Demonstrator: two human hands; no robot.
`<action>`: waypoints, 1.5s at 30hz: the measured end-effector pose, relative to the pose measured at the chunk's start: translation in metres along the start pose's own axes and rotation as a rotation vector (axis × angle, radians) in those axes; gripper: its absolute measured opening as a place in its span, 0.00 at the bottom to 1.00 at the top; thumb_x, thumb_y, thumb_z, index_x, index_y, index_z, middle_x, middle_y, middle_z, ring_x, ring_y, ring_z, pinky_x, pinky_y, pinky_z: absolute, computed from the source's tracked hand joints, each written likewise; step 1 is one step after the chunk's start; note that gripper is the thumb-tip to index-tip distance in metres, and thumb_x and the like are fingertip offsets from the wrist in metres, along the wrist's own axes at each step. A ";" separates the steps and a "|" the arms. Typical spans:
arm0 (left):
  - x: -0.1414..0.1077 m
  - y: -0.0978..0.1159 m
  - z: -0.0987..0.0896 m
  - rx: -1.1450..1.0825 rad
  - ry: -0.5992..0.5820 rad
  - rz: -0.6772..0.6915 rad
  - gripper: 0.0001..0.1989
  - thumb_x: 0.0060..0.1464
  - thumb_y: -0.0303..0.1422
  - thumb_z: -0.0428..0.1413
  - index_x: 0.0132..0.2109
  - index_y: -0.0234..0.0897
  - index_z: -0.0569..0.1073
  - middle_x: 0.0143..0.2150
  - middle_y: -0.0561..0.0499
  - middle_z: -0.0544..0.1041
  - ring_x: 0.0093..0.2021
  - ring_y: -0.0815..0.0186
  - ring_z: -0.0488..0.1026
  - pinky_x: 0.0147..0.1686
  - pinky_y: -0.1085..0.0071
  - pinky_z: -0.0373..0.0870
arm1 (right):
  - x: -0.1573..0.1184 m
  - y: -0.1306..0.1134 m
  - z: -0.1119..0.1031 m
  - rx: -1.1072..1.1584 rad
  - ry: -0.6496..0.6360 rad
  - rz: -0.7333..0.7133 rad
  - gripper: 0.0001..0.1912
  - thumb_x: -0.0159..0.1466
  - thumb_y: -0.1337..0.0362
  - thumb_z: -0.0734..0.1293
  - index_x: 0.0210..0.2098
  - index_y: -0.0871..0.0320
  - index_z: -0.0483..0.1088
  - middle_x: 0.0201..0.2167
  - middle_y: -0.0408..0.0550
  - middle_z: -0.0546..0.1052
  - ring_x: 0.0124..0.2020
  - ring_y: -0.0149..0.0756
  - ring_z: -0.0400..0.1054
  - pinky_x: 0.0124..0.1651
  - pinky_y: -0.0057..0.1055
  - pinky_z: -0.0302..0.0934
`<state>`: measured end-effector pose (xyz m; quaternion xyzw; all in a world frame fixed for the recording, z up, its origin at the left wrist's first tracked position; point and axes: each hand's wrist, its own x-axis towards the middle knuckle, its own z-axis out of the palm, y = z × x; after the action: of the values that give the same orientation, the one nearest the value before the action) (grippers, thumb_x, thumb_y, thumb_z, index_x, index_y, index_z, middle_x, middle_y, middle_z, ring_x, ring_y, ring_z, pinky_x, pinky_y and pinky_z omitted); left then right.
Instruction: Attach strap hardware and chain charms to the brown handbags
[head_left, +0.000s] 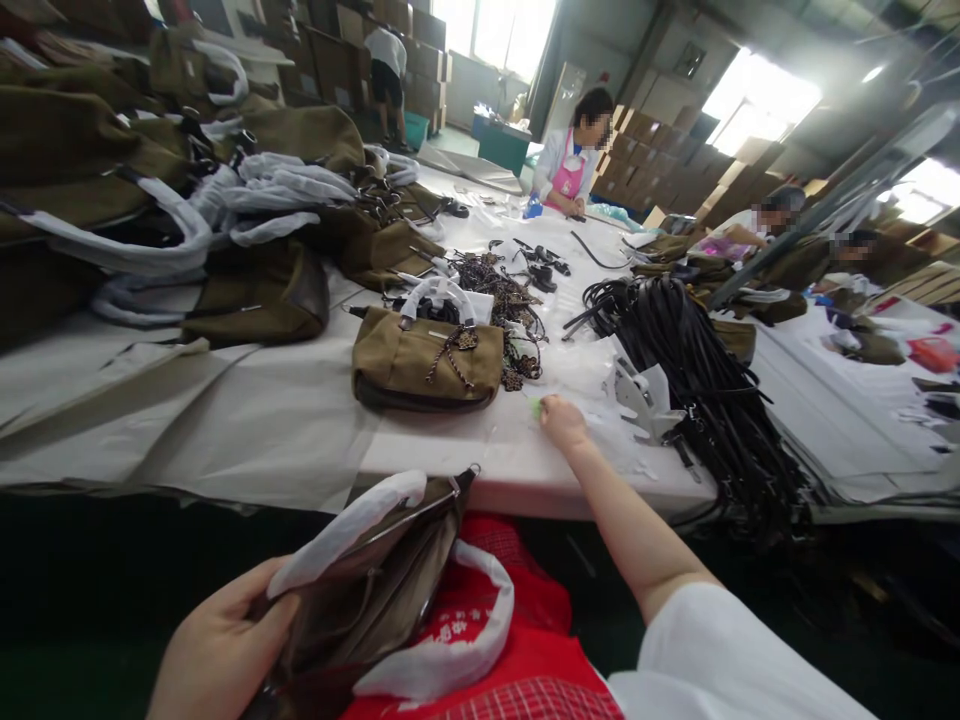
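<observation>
My left hand (229,635) grips the edge of an olive-brown handbag (375,570), tilted open in front of my red apron so its lining shows. The handbag's two handles are wrapped in white material. Out over the table, my right hand (562,422) is closed with its fingertips at a small light-green piece (535,408), too small to name. Just left of that hand, another olive handbag (427,360) stands upright, a patterned cord with a charm hanging on its front. A heap of patterned cords (517,315) lies behind it.
Olive handbags (262,285) with wrapped handles are piled at the left. A thick bundle of black straps (690,390) hangs over the table's front edge at the right. A co-worker in a pink apron (568,183) stands across the white table (450,450); other people work at the right.
</observation>
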<state>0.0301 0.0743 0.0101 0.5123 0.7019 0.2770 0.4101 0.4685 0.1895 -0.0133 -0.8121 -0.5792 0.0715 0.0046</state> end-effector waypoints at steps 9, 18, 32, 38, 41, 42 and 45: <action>0.006 -0.002 -0.003 0.027 0.023 0.033 0.09 0.42 0.43 0.55 0.32 0.65 0.78 0.26 0.70 0.80 0.30 0.56 0.78 0.33 0.61 0.74 | 0.010 0.024 -0.003 -0.054 -0.020 0.163 0.21 0.65 0.57 0.63 0.50 0.66 0.74 0.52 0.66 0.74 0.52 0.48 0.71 0.51 0.33 0.61; 0.018 -0.017 -0.011 0.075 -0.120 0.038 0.16 0.42 0.40 0.58 0.39 0.42 0.81 0.35 0.54 0.84 0.37 0.57 0.81 0.33 0.73 0.76 | 0.025 0.003 -0.012 0.015 -0.065 0.035 0.10 0.59 0.60 0.70 0.36 0.58 0.79 0.42 0.55 0.79 0.43 0.42 0.74 0.44 0.30 0.64; 0.012 -0.016 -0.008 0.067 -0.080 0.156 0.14 0.44 0.37 0.56 0.38 0.40 0.81 0.33 0.51 0.84 0.33 0.57 0.81 0.31 0.73 0.76 | -0.010 -0.033 0.002 0.087 -0.046 -0.288 0.11 0.64 0.62 0.66 0.44 0.58 0.76 0.43 0.51 0.79 0.40 0.36 0.72 0.44 0.30 0.63; 0.012 -0.013 -0.008 0.105 -0.101 0.138 0.15 0.46 0.37 0.56 0.40 0.38 0.81 0.32 0.51 0.83 0.31 0.58 0.80 0.33 0.72 0.77 | -0.035 -0.038 0.008 -0.026 -0.031 -0.336 0.13 0.67 0.60 0.64 0.43 0.58 0.78 0.45 0.56 0.77 0.46 0.42 0.70 0.49 0.33 0.61; 0.013 -0.013 -0.009 0.094 -0.105 0.140 0.15 0.45 0.37 0.56 0.39 0.38 0.81 0.33 0.50 0.84 0.32 0.58 0.81 0.32 0.72 0.76 | -0.036 -0.038 0.009 -0.055 -0.040 -0.350 0.15 0.69 0.60 0.62 0.44 0.58 0.79 0.46 0.55 0.77 0.47 0.42 0.70 0.50 0.32 0.61; 0.013 -0.012 -0.009 0.092 -0.107 0.144 0.15 0.45 0.37 0.56 0.39 0.38 0.81 0.33 0.51 0.84 0.32 0.57 0.81 0.31 0.72 0.76 | -0.035 -0.038 0.009 -0.061 -0.046 -0.355 0.15 0.70 0.60 0.61 0.44 0.57 0.79 0.46 0.54 0.77 0.47 0.41 0.70 0.49 0.32 0.61; 0.013 -0.012 -0.008 0.082 -0.105 0.148 0.15 0.45 0.37 0.56 0.39 0.39 0.81 0.34 0.50 0.84 0.33 0.58 0.81 0.31 0.72 0.76 | -0.033 -0.038 0.006 -0.073 -0.060 -0.372 0.16 0.70 0.59 0.61 0.43 0.55 0.80 0.45 0.53 0.77 0.46 0.40 0.71 0.48 0.31 0.61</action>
<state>0.0152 0.0827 0.0008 0.5929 0.6505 0.2505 0.4033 0.4221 0.1706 -0.0117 -0.6879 -0.7215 0.0728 -0.0289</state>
